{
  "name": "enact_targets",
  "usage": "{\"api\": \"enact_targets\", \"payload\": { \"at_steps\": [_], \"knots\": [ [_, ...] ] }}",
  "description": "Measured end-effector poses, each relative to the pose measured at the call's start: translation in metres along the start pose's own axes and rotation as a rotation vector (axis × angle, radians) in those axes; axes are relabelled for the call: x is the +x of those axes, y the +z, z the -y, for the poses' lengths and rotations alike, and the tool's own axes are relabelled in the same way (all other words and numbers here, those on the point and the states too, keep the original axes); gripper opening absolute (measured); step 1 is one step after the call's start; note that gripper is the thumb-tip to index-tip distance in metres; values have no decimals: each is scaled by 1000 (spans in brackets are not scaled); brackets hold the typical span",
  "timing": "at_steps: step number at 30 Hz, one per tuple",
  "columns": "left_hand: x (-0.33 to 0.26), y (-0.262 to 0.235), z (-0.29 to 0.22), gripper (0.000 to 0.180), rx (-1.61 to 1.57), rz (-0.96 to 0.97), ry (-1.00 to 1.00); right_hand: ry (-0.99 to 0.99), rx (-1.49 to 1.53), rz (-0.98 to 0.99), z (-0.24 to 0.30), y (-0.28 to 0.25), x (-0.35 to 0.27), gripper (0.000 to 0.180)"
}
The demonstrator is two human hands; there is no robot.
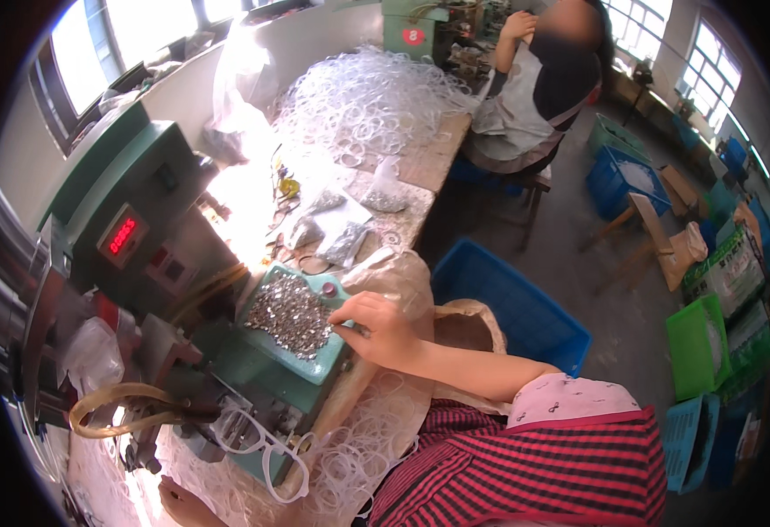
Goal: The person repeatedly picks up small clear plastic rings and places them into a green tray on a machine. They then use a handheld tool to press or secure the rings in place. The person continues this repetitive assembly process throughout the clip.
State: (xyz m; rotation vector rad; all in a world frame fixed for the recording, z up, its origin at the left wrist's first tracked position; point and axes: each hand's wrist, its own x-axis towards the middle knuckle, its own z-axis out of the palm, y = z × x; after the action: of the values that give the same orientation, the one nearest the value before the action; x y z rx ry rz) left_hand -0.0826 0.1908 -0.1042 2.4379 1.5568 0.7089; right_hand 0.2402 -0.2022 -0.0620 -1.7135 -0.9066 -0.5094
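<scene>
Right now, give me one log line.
right hand: at teal tray, silvery pieces | left hand: partly visible | white eyeglass frame: beside green machine

Materials: shiny metal bits (288,312), smooth plastic, painted metal, bare wood.
Bits look bright and glinting, in a smooth teal tray (321,371), likely plastic, slight sheen. Glasses frame (267,446): translucent whitish plastic, smooth. Loose rings (367,101): clear plastic, glossy. Machine (130,189): green painted metal by the look, low sheen. Worktop (433,169): wood, matt, worn. Small bags (345,243): thin clear plastic, crinkled, shiny. Blue crate (525,312): plastic, smooth. Striped garment (534,457): matt cloth. Tan wrap (394,274): creased; paper or plastic, can't tell.
</scene>
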Motion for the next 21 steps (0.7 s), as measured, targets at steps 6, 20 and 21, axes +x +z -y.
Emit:
{"api": "enact_targets", "payload": {
  "at_steps": [6,20,21],
  "knots": [
    [-21,-58,-57,25,-884,-15,120,-156,312,247,76,46,51,13],
    [-69,-124,-187,19,-1302,-331,617,406,761,383,112,103,47,54],
    [-60,-130,-195,19,-1112,-336,628,427,800,407,111,103,48,58]
  ]
}}
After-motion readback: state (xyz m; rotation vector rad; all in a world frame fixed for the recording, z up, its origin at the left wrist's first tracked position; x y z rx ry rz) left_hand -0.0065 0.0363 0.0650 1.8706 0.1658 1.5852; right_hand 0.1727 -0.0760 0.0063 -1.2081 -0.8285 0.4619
